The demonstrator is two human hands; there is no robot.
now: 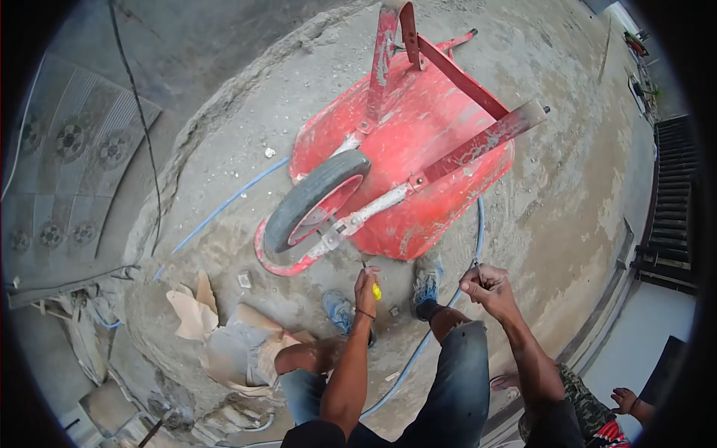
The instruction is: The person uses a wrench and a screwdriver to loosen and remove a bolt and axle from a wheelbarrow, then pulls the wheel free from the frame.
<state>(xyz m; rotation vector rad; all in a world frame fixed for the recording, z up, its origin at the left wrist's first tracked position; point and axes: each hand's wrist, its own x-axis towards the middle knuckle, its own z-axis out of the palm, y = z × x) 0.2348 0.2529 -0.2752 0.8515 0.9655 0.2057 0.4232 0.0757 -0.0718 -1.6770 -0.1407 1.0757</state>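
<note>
A red wheelbarrow (pixel 441 104) lies upside down on the ground in front of me, its black-tyred wheel (pixel 317 201) at the near left. My left hand (pixel 366 290), just short of the tray's near edge, is closed around a small yellow-handled tool (pixel 377 292). A thin dark tip shows above the fingers; it looks like a screwdriver. To the right, my right hand (pixel 489 287) is pinched closed, with a small dark piece at the fingertips too small to name. Neither hand touches the wheelbarrow.
A blue hose (pixel 407 366) runs past my shoes (pixel 426 284) and under the wheelbarrow. Torn paper sacks (pixel 243 343) lie at left. Patterned tiles (pixel 71 142) stand beyond a broken concrete edge. Another person's hand (pixel 626 401) is at lower right, near a dark grille (pixel 672 201).
</note>
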